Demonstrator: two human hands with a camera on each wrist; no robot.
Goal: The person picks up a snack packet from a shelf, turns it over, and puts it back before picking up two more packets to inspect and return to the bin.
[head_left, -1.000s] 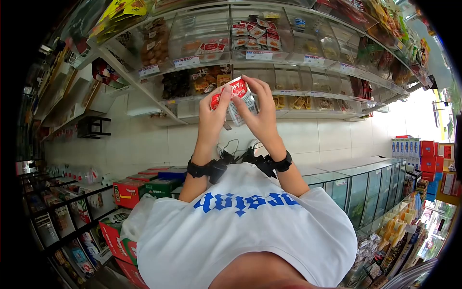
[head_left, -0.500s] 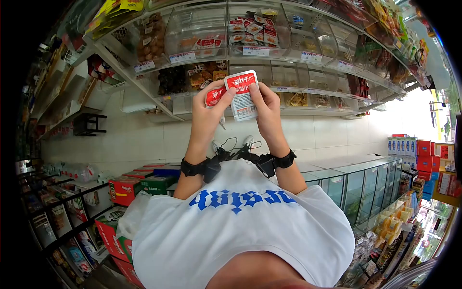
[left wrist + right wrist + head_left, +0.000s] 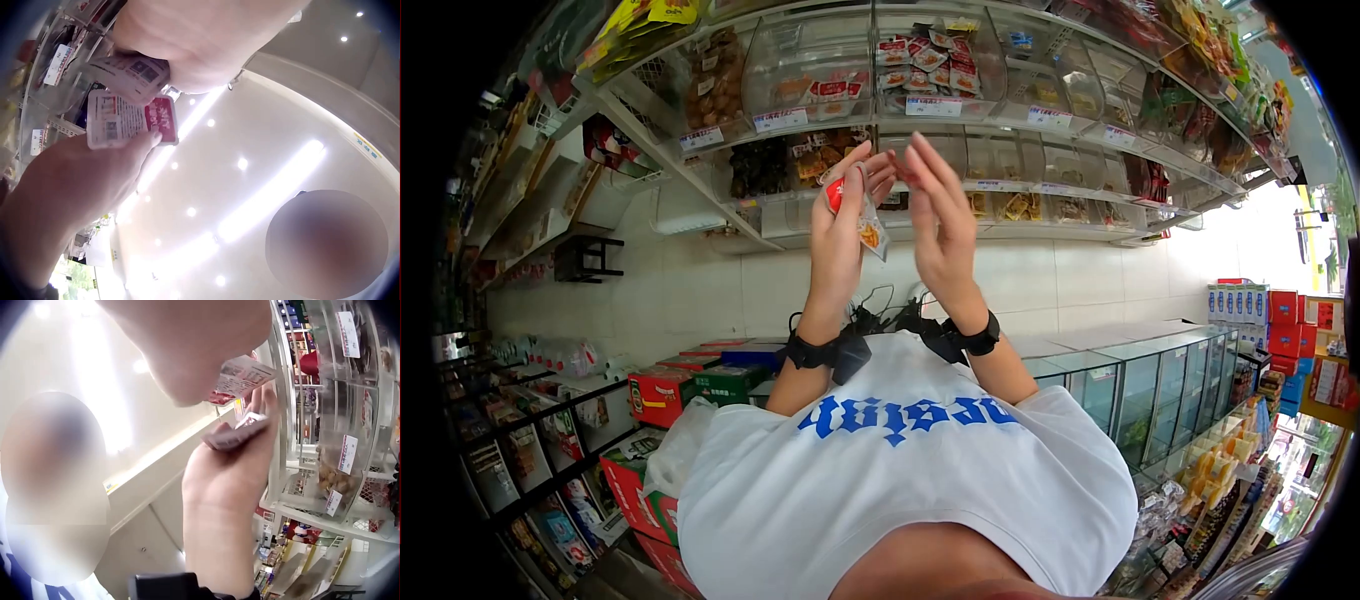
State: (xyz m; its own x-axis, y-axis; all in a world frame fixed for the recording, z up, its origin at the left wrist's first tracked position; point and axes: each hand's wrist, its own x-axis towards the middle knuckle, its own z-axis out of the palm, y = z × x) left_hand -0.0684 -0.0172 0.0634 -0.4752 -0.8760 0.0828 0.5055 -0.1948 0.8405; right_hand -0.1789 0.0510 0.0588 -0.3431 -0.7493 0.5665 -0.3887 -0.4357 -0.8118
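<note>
The left hand (image 3: 837,240) holds a small red-and-clear snack packet (image 3: 871,236) between thumb and fingers, at chest height. To its side the right hand (image 3: 945,238) is raised, palm turned inward; its packet is mostly hidden in the head view. In the left wrist view, the right thumb presses a flat red-and-white packet (image 3: 122,119) just below the packet (image 3: 140,74) in the left hand (image 3: 187,44). From the right wrist, a printed packet (image 3: 240,378) shows under the right hand (image 3: 194,344), above the left hand's packet (image 3: 237,435).
Shelves with clear bins of packaged snacks (image 3: 928,65) and price labels (image 3: 933,106) stand in front. Glass cases (image 3: 1140,390) are at the right, red and green cartons (image 3: 662,395) at the left. A dark stool (image 3: 588,259) stands on the tiled floor (image 3: 770,285).
The right hand has moved slightly away from the left and turned, so its packet no longer faces the head camera. The left hand's packet has also turned, showing its clear part.
</note>
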